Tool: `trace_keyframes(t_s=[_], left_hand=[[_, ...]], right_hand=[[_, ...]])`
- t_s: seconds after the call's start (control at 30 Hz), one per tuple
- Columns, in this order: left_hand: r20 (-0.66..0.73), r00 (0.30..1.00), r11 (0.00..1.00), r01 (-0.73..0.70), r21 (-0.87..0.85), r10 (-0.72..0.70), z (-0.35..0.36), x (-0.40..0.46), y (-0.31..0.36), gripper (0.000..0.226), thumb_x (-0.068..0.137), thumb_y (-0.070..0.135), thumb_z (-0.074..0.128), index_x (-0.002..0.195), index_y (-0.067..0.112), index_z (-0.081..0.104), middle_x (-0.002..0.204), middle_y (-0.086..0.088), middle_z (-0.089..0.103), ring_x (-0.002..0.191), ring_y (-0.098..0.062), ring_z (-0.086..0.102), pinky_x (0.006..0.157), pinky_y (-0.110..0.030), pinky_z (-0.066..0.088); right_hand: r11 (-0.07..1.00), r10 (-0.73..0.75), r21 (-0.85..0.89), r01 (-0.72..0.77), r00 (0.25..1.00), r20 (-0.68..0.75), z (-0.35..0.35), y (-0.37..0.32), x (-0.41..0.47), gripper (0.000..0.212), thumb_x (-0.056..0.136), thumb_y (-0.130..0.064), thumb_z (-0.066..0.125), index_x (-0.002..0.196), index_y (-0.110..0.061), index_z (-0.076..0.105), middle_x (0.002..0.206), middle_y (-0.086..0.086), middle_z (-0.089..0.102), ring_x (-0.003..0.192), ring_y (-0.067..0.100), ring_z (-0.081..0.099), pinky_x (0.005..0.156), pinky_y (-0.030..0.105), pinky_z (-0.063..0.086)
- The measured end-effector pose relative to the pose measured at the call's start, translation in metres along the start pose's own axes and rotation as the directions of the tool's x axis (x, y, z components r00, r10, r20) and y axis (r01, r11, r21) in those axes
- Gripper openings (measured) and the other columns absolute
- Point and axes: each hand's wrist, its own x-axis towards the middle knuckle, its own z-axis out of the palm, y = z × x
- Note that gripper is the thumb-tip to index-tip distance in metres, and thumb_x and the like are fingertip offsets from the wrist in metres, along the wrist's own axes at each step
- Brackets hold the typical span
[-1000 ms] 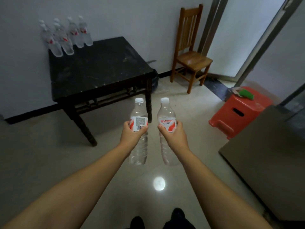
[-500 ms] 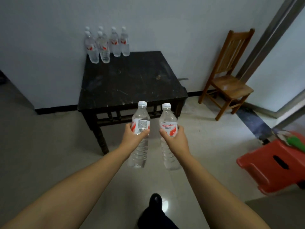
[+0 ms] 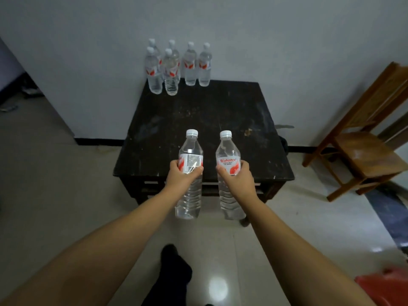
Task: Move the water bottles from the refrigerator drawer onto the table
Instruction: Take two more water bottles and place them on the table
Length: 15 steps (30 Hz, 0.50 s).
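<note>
My left hand [image 3: 181,178] grips a clear water bottle [image 3: 190,151] around its red-and-white label, held upright. My right hand [image 3: 238,181] grips a second water bottle [image 3: 227,151] the same way, a little to the right. Both bottles hang in the air at the near edge of the black table [image 3: 205,122], their bases below the tabletop's front edge. Several more water bottles [image 3: 176,65] stand upright in a cluster at the table's far left corner against the wall. The refrigerator drawer is out of view.
A wooden chair [image 3: 362,146] stands right of the table. A red plastic stool [image 3: 384,283] shows at the bottom right corner. My dark-clad leg [image 3: 174,268] is forward on the glossy tiled floor. A white wall backs the table.
I have walked toward the table and turned left: the table now sits straight ahead and much closer, and the chair and red stool have slid to the right. Both hands still hold their bottles.
</note>
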Motion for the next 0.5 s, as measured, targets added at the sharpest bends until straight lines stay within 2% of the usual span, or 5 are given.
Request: trace_keyframes(t_s=[0.3, 0.5], left_hand=[[0.095, 0.995, 1.000, 0.028, 0.013, -0.029, -0.023, 0.175, 0.054, 0.068, 0.075, 0.037, 0.076, 0.128, 0.021, 0.037, 0.114, -0.002, 0.057, 0.101, -0.023, 0.061, 0.092, -0.046, 0.052], [0.141, 0.990, 0.999, 0.013, 0.030, -0.017, -0.023, 0.260, 0.086, 0.067, 0.074, 0.035, 0.078, 0.126, 0.020, 0.039, 0.115, -0.003, 0.059, 0.100, -0.022, 0.063, 0.091, -0.044, 0.053]], right_hand=[[0.997, 0.055, 0.063, -0.051, 0.996, -0.075, 0.049, -0.063, 0.143, 0.073, 0.076, -0.053, 0.071, 0.133, -0.019, 0.039, 0.125, 0.004, 0.055, 0.108, 0.019, 0.059, 0.091, 0.037, 0.054], [0.993, 0.100, 0.069, -0.093, 0.989, -0.106, 0.071, -0.094, 0.212, 0.074, 0.077, -0.051, 0.072, 0.134, -0.019, 0.038, 0.126, 0.003, 0.054, 0.109, 0.020, 0.059, 0.092, 0.039, 0.054]])
